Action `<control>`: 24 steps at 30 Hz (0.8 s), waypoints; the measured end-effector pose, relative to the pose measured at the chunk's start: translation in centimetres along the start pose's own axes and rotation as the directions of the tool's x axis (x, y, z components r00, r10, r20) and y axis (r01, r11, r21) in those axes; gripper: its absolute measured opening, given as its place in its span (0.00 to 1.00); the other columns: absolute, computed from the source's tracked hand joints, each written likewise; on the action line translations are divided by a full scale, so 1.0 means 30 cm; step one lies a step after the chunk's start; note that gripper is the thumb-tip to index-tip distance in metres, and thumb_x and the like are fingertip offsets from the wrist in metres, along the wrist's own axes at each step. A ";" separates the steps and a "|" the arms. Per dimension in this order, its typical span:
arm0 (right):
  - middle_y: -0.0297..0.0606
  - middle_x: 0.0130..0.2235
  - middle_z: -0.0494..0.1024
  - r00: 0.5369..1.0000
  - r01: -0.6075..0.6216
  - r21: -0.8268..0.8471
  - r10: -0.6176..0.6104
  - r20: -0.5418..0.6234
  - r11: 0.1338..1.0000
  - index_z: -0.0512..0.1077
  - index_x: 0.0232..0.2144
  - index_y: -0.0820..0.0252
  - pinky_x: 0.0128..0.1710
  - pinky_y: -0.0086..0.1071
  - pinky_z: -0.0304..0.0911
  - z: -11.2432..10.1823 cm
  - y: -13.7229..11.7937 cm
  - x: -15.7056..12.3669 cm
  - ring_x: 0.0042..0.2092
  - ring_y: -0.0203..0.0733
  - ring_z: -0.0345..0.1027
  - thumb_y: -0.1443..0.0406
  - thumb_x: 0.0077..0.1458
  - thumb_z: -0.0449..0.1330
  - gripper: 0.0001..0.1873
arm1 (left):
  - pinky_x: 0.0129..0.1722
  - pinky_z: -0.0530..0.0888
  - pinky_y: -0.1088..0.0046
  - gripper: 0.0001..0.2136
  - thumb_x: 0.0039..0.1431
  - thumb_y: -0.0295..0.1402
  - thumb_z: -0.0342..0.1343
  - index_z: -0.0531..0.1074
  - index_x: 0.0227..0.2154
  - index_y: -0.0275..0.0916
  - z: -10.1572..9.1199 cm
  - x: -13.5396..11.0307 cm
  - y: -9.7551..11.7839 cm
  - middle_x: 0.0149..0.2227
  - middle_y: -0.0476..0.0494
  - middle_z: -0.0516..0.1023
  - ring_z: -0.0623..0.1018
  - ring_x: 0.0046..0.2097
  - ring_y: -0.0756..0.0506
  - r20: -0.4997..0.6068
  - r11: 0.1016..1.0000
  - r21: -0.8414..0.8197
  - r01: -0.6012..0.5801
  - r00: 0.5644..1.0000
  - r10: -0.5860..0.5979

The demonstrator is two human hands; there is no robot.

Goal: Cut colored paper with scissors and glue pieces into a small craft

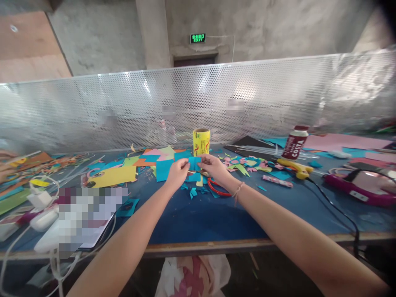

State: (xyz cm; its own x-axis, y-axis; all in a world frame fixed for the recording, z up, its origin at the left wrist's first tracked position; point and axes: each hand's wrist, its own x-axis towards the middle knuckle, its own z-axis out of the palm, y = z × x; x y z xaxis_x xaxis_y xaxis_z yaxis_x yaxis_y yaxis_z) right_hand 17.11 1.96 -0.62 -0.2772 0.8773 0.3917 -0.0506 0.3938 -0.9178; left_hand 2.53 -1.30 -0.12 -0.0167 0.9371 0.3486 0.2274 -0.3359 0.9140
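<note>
Between my two hands a small piece of blue paper [194, 163] is held up over the table. My left hand [178, 170] pinches its left side, and my right hand [213, 166] pinches its right side. Just below lie blue paper scraps [193, 192] and red-handled scissors [216, 189], partly hidden by my right hand and wrist. A larger blue sheet [163, 170] lies behind my left hand. Straight behind the hands stands a yellow printed roll [201, 141].
A yellow glue gun [295, 168] with a black cord and a dark red bottle [296, 144] stand to the right. Cut paper pieces [244, 163] lie nearby. At left are yellow paper [113, 176], cables, and a blurred-out device. A perforated metal screen [123, 111] closes the back. Someone's hand [5, 170] shows far left.
</note>
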 end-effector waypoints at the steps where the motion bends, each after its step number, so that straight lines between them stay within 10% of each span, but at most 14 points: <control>1: 0.32 0.28 0.70 1.000 0.003 0.002 -0.003 0.011 1.000 0.68 0.36 0.60 0.30 0.29 0.63 0.001 -0.002 -0.002 0.29 0.33 0.65 0.65 0.40 0.60 0.17 | 0.29 0.73 0.71 0.08 0.51 0.29 0.50 0.67 0.35 0.33 0.000 0.000 0.002 0.35 0.40 0.74 0.76 0.27 0.49 -0.002 0.999 -0.019 0.030 1.000 -0.030; 9: 0.34 0.30 0.72 0.999 0.014 -0.071 -0.012 0.031 0.997 0.68 0.36 0.59 0.28 0.28 0.63 0.003 -0.015 -0.014 0.29 0.33 0.66 0.66 0.40 0.59 0.15 | 0.31 0.73 0.69 0.06 0.49 0.26 0.52 0.64 0.31 0.35 0.003 -0.011 0.029 0.26 0.47 0.72 0.76 0.25 0.49 0.071 0.941 -0.266 0.211 0.977 -0.199; 24: 0.34 0.27 0.73 0.999 -0.019 0.064 0.016 0.038 0.998 0.73 0.26 0.61 0.33 0.31 0.64 0.006 0.007 -0.004 0.28 0.33 0.66 0.71 0.38 0.54 0.10 | 0.32 0.74 0.71 0.07 0.43 0.22 0.49 0.69 0.27 0.34 -0.031 0.003 -0.001 0.24 0.46 0.73 0.76 0.28 0.48 0.173 0.832 -0.502 0.237 0.970 -0.171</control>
State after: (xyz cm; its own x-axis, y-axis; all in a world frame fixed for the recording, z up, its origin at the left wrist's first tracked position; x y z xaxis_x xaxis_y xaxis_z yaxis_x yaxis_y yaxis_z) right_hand 16.97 1.89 -0.87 -0.3145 0.8724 0.3741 -0.1067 0.3591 -0.9272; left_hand 1.62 -1.29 0.09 0.1137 0.9828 0.1456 -0.3032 -0.1052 0.9471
